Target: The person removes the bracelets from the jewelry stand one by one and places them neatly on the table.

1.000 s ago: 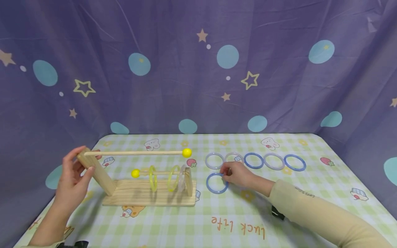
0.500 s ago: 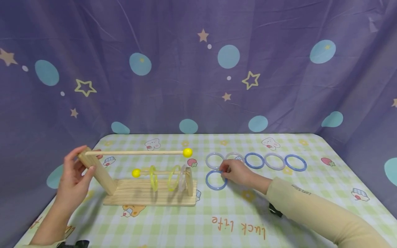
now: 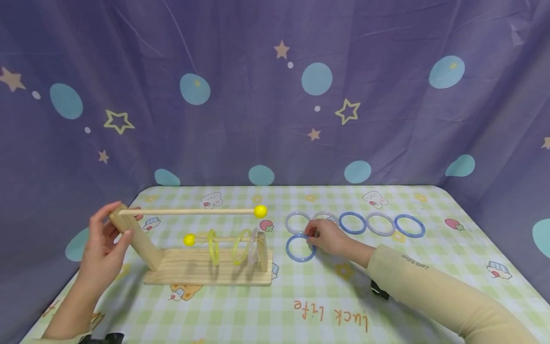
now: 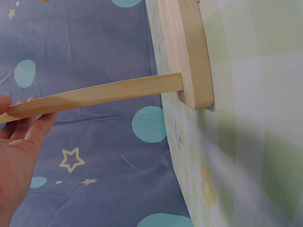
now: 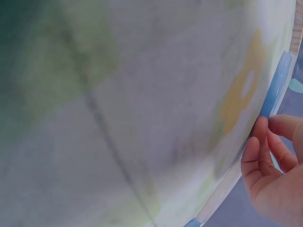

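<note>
A wooden ring stand (image 3: 189,273) has an upper rod (image 3: 193,212) and a lower rod (image 3: 227,240), both tipped with yellow balls. Two yellow rings (image 3: 210,248) and one clear ring (image 3: 251,260) hang on the lower rod. My left hand (image 3: 100,251) grips the top of the tall post (image 4: 109,92), thumb on the near side and fingers behind. To the right of the stand, my right hand (image 3: 330,237) pinches the right side of a blue ring (image 3: 301,260) at the tabletop. In the right wrist view, thumb and fingertips meet on this blue ring (image 5: 278,85).
Behind the held ring runs a row of rings: a clear ring (image 3: 287,223), another clear one partly behind my right hand, a blue ring (image 3: 352,232), a pale lilac ring (image 3: 380,234) and a blue ring (image 3: 409,235). A checked cloth (image 3: 240,315) covers the table; a purple curtain (image 3: 240,138) hangs behind.
My right hand and the blue ring have shifted slightly away from me, closer to the back row. The left hand keeps its hold on the post.
</note>
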{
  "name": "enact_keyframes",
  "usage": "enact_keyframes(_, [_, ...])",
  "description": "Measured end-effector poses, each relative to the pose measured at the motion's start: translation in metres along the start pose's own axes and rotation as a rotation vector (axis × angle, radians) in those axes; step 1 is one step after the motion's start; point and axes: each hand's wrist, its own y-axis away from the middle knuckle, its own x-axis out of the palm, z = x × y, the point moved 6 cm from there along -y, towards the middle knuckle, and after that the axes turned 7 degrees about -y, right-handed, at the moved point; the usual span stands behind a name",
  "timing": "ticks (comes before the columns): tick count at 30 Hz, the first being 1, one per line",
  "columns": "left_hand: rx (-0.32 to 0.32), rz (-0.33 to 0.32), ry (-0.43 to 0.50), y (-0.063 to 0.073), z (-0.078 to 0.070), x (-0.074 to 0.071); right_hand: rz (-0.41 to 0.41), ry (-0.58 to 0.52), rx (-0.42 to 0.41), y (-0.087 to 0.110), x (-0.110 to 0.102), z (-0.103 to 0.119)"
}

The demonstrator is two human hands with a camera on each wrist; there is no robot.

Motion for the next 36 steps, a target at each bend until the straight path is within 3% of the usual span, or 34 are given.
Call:
enact_keyframes(10, [-0.014,-0.006,0.012,0.000,0.001,0.000,-0.001,-0.037,-0.021,0.003,-0.005,0.000])
enact_keyframes(17, [-0.011,-0.007,0.031,-0.001,0.001,0.001,-0.034,-0.085,-0.037,0.015,-0.017,0.017])
enact_keyframes(26, [-0.009,-0.004,0.063,0.000,0.001,0.000,-0.042,-0.243,-0.088,0.036,-0.019,0.054])
enact_keyframes(36, [-0.019,-0.011,0.058,0.000,0.001,0.000,0.037,-0.510,-0.068,0.049,0.002,0.085])
